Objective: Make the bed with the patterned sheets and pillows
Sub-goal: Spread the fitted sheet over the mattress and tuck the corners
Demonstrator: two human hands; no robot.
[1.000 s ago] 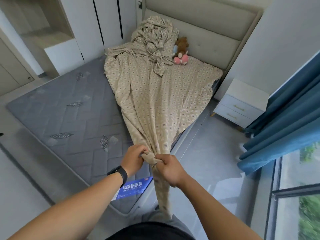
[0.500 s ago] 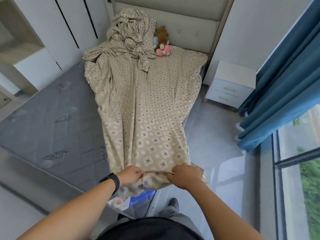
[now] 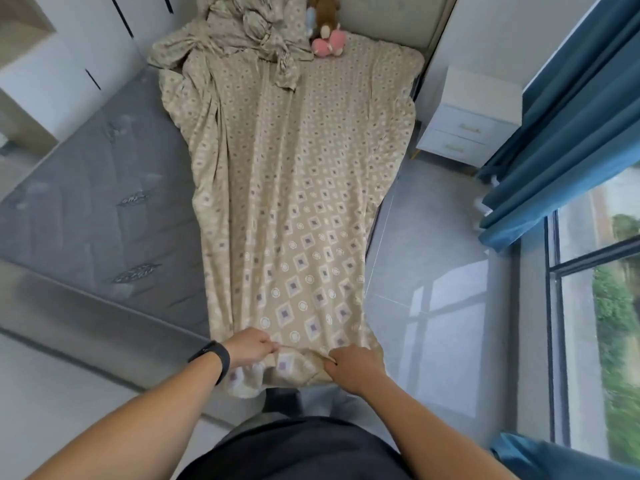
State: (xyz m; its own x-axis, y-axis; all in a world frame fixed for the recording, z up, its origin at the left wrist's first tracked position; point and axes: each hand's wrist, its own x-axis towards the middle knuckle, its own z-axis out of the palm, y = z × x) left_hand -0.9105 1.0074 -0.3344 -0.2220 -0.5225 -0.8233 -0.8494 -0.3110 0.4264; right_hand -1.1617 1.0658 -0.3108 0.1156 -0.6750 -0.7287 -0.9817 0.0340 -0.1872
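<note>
A beige patterned sheet [image 3: 294,202] lies lengthwise along the right half of the grey mattress [image 3: 86,209], stretched from the headboard down to the foot corner. My left hand [image 3: 251,344] and my right hand [image 3: 355,365] each grip its near edge, about a hand's width apart, with the cloth bunched between them. More patterned bedding [image 3: 249,26] sits in a crumpled heap at the head of the bed. The left half of the mattress is bare.
A brown and pink plush toy [image 3: 327,32] leans against the padded headboard [image 3: 391,15]. A white nightstand [image 3: 474,116] stands right of the bed, with blue curtains [image 3: 571,116] and a window beyond. White wardrobe doors [image 3: 69,64] are on the left.
My hands have moved apart and spread the sheet's near end, which was twisted into a narrow rope a second ago. The sheet now lies wider and flatter along the bed's right side.
</note>
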